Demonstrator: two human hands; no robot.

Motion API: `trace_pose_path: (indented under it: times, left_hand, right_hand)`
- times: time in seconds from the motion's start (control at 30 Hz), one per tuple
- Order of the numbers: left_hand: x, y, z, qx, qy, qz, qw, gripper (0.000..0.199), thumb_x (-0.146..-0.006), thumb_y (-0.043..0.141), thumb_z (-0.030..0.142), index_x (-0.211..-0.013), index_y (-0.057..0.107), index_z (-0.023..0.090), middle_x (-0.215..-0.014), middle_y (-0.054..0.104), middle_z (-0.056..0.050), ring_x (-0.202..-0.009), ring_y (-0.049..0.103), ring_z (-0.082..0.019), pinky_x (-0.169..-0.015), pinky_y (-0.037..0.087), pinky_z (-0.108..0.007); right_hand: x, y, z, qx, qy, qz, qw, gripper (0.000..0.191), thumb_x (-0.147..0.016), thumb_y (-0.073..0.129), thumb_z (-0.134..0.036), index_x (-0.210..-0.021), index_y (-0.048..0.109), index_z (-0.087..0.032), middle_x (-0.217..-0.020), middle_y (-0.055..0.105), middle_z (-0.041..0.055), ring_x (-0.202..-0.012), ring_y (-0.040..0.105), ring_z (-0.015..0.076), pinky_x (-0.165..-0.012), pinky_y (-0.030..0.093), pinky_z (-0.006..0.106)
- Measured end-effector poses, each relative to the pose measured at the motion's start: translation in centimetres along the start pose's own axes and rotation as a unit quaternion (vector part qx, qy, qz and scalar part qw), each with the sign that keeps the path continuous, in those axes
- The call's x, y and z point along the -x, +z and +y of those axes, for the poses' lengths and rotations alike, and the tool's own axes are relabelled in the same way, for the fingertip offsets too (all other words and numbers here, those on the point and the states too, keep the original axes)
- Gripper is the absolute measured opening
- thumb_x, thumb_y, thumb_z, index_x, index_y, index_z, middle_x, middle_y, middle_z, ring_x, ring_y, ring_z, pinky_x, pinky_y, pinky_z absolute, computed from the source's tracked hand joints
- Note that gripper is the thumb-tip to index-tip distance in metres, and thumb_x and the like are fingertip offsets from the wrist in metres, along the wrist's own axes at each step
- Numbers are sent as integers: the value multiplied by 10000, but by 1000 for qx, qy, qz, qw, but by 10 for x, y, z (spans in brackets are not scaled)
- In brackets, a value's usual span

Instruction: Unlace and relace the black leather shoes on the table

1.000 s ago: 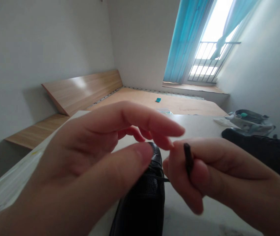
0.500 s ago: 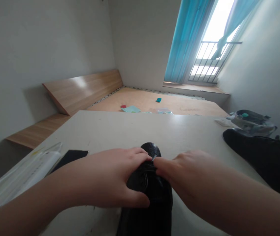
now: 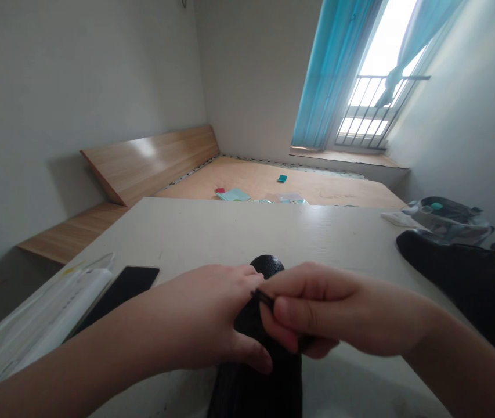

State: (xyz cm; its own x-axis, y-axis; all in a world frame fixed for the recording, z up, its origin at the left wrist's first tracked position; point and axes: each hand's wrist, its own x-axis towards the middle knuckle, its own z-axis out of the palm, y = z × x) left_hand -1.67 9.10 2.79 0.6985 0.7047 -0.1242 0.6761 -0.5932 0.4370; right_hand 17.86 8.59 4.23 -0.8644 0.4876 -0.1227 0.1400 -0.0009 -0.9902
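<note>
A black shoe [image 3: 267,265] stands on the white table in front of me, toe pointing away. My left hand [image 3: 216,316] lies over its left side, with the thumb across the upper and the fingertips near the laces, gripping the shoe. Above the shoe's right side, my right hand [image 3: 317,310] pinches a dark lace [image 3: 266,298] between thumb and fingers. Both hands hide most of the shoe's upper and lacing.
A second black shoe [image 3: 460,278] lies at the right, near a bag [image 3: 456,217]. At the left are a dark phone [image 3: 119,293] and a white package [image 3: 51,319]. A bed [image 3: 329,186] stands beyond the table [image 3: 230,226].
My right hand has turned and lifted slightly, and a lace now shows between its fingers. My left hand stays on the shoe. The view has shifted a little.
</note>
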Motion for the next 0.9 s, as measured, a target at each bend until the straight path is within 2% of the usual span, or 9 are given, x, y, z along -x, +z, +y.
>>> trace_pose_path:
  times: [0.1,0.2,0.27,0.37,0.53,0.63,0.73,0.83,0.9]
  left_hand:
    - [2,-2,2,-20,-20,-29,999,563,-690,789,520,-1158,664,232,-1131,712,-68,-988,667,-290,-827,511,-340]
    - [3,-5,0,2,-31,-26,999,684,-687,744,629,-1243,625,249,-1217,681,-65,-1043,641,-307,-847,485,-362]
    - [0,-6,1,56,-22,5,998,500,-784,662,618,-1167,661,296,-1155,705,1,-1008,647,-253,-819,468,-322]
    - [-9,-4,4,139,-16,76,987,239,-929,528,457,-936,705,298,-924,730,69,-865,648,-168,-738,433,-273]
    - [-19,10,10,250,-40,33,967,272,-930,501,406,-815,668,225,-775,687,34,-762,616,-170,-672,420,-273]
    - [-20,19,14,249,-17,47,967,261,-949,464,417,-924,641,227,-860,672,16,-779,592,-172,-660,408,-274]
    - [-20,24,18,201,-26,51,978,344,-955,430,477,-766,558,219,-733,598,30,-653,521,-149,-550,338,-270]
    - [-21,27,20,176,-52,61,981,451,-944,421,507,-610,409,203,-564,440,45,-525,397,-128,-471,236,-288]
    - [-22,26,19,199,-53,63,976,478,-954,385,520,-599,384,200,-552,415,44,-521,383,-123,-471,228,-288]
  right_hand:
    - [-8,-12,12,-46,-1,141,989,382,-953,524,-486,-739,487,-171,-657,393,-66,-513,311,42,-427,270,125]
    - [-15,-19,17,11,-21,281,959,392,-923,550,-491,-701,478,-175,-616,406,-66,-502,338,48,-427,276,143]
    - [-17,-20,16,38,-31,296,954,362,-945,501,-439,-693,475,-179,-593,419,-64,-486,358,52,-417,265,161]
    - [-13,-15,12,98,-32,295,950,338,-977,412,-361,-692,467,-188,-592,464,-54,-483,403,63,-429,301,191]
    - [-4,-4,8,361,-23,377,853,309,-982,418,-304,-689,442,-211,-571,501,-56,-533,452,99,-475,309,246]
    - [-3,-2,7,399,-50,387,830,283,-976,430,-262,-697,431,-212,-585,503,-60,-546,443,101,-492,304,261]
    - [-3,-6,4,339,-111,429,830,273,-978,441,-253,-716,503,-207,-633,513,-47,-593,468,100,-535,356,251]
    - [0,-14,-1,146,-186,479,845,281,-980,481,-291,-741,596,-199,-715,557,-28,-661,535,99,-609,453,228]
    - [4,-21,-3,22,-204,503,840,246,-962,538,-288,-767,654,-194,-761,581,-20,-665,550,90,-624,487,215]
